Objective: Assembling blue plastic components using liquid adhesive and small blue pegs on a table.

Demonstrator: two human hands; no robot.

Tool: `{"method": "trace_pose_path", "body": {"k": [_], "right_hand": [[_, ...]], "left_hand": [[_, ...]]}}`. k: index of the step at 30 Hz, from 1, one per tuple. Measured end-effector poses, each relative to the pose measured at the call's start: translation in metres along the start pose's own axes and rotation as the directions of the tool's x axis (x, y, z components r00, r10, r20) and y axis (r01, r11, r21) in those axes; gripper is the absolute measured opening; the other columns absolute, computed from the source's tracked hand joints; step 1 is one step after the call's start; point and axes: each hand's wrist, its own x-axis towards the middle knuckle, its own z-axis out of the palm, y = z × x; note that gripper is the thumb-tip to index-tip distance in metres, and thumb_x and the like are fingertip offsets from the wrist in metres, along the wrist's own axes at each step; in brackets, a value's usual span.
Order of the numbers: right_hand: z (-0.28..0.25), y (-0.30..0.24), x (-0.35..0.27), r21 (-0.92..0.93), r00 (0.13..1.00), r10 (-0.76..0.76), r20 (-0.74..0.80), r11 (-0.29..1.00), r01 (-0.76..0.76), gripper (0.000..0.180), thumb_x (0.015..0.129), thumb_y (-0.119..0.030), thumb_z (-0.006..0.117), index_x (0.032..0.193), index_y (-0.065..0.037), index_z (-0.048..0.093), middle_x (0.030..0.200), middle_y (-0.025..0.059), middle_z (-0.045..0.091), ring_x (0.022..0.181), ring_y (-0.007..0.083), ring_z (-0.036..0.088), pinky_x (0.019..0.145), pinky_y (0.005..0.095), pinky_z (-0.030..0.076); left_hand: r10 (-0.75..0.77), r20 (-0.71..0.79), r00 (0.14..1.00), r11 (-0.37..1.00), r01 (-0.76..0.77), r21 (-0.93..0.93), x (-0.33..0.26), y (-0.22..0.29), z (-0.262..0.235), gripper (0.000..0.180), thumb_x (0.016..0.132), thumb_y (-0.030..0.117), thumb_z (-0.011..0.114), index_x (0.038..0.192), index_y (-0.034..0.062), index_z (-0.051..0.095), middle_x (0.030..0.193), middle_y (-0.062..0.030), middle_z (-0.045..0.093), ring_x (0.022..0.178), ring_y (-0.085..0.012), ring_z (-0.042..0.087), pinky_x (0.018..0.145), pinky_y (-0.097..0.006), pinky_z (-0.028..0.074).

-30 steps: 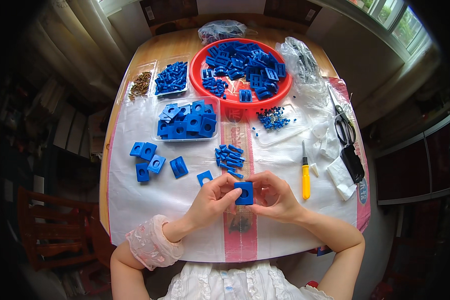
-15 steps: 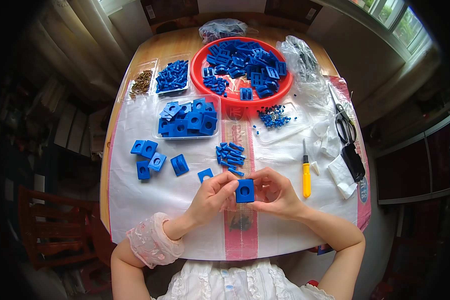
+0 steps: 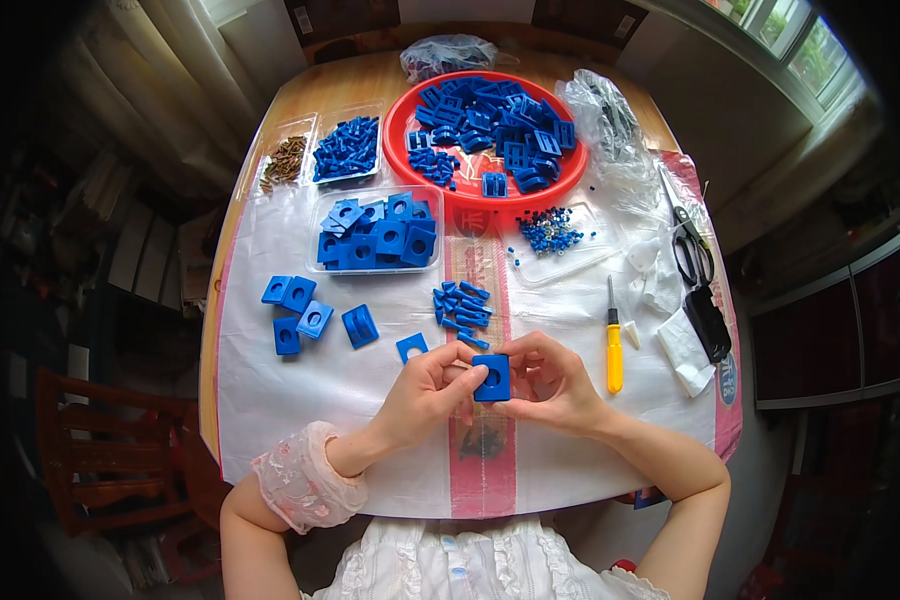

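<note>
Between my two hands is a blue square plastic part (image 3: 492, 380) with a round recess in its face. My left hand (image 3: 432, 392) grips its left side, the thumb lying over the face near the recess. At the right edge, the fingers and thumb of my right hand (image 3: 548, 385) close on the same part. A flat blue square plate with a round hole (image 3: 411, 347) lies just beyond my left hand. Past my fingertips is a small pile of blue lever-like pieces (image 3: 461, 308). The underside of the held part is hidden.
A red basin (image 3: 394, 165) of blue parts stands at the back. Left of it are a clear tub (image 3: 322, 262) of blue plates, a tray of blue pieces (image 3: 346, 148) and brown screws (image 3: 285, 163). A yellow screwdriver (image 3: 614, 355), scissors (image 3: 692, 248) and tissue (image 3: 686, 352) lie right.
My left thumb has moved right, from the part's edge onto its face beside the recess. Both hands still hold the part in nearly the same place.
</note>
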Motion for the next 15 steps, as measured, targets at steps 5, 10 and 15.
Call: {"method": "trace_pose_path", "body": {"k": [5, 10, 15], "right_hand": [[-0.0004, 0.0002, 0.0, 0.003, 1.0, -0.009, -0.006, 1.0, 0.009, 0.047, 0.074, -0.006, 0.079, 0.115, -0.005, 0.055, 0.087, 0.0004, 0.064, 0.06, -0.0022, 0.045, 0.049, 0.0155, 0.034], [-0.0006, -0.0003, 0.0004, -0.021, 1.0, -0.026, -0.002, 0.999, 0.026, 0.047, 0.074, -0.007, 0.079, 0.115, -0.004, 0.055, 0.086, 0.0003, 0.063, 0.061, -0.0018, 0.046, 0.05, 0.0156, 0.035], [0.0012, -0.0012, 0.0018, -0.044, 0.997, -0.073, -0.007, 0.996, 0.072, 0.046, 0.075, -0.006, 0.079, 0.114, -0.003, 0.055, 0.089, 0.0014, 0.062, 0.068, -0.0002, 0.052, 0.052, 0.0161, 0.038]], "left_hand": [[0.0, 0.001, 1.0, 1.0, 0.0, 0.006, -0.0002, 0.0002, 0.0014, 0.02, 0.1, 0.022, 0.055, 0.105, 0.0023, 0.057, 0.076, -0.002, 0.068, 0.058, -0.0055, 0.061, 0.052, -0.019, 0.046], [0.009, 0.015, 1.0, 0.997, -0.01, 0.077, -0.0006, -0.0004, 0.0003, 0.022, 0.1, 0.023, 0.053, 0.108, 0.0033, 0.058, 0.076, -0.0016, 0.069, 0.059, -0.0057, 0.063, 0.05, -0.019, 0.044], [0.021, 0.021, 1.0, 0.988, -0.024, 0.154, -0.0009, -0.0015, 0.0004, 0.024, 0.101, 0.024, 0.05, 0.113, 0.0037, 0.058, 0.076, -0.0012, 0.069, 0.061, -0.0057, 0.064, 0.05, -0.018, 0.042]]}}
